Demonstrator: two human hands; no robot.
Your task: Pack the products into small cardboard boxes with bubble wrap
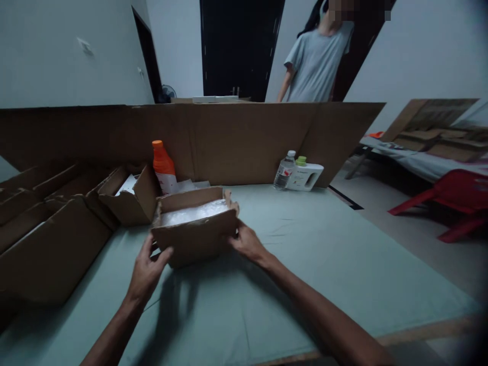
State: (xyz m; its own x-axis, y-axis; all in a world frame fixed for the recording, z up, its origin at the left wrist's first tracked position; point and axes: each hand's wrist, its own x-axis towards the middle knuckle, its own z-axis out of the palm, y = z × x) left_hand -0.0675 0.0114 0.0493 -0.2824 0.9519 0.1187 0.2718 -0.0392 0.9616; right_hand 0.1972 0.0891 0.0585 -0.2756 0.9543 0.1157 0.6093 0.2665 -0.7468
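Note:
A small open cardboard box (198,236) is between my two hands, over the pale green cloth on the table. Clear, shiny plastic wrapping (194,212) shows inside it. At the box's left side, my left hand (147,267) grips with the thumb along the front face. My right hand (246,241) holds the opposite side near the front corner, its fingertips partly behind the cardboard. Just behind the box stands an orange bottle (163,165) with a white lower part, beside some white sheets (190,186).
More open cardboard boxes (57,244) line the left side; one (131,198) holds white items. A cardboard panel (244,145) walls the back. At the right rear stand a clear bottle (284,173) and a white jug (305,175). Beyond are a person (318,61) and a red chair (457,195).

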